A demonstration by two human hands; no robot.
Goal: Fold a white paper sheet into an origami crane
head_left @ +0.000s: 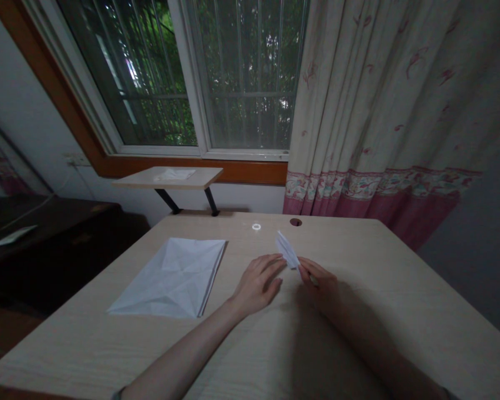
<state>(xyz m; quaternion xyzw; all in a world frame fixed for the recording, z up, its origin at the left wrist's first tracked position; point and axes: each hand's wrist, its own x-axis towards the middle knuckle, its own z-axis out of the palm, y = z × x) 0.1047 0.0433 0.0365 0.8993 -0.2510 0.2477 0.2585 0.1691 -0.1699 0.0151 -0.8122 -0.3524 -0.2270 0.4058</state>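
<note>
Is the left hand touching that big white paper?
Apart. The head view shows a strip of tabletop between the left hand and the big white paper.

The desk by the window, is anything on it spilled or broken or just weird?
No, nothing really stands out on the desk. I see no spill or break. The big white paper is creased, but that looks like folding, not damage. The dark round spot near the back edge is probably just a cable hole.

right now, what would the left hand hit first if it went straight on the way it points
The left hand would likely meet the small folded paper first; depth is unclear, and they may already touch.
</note>
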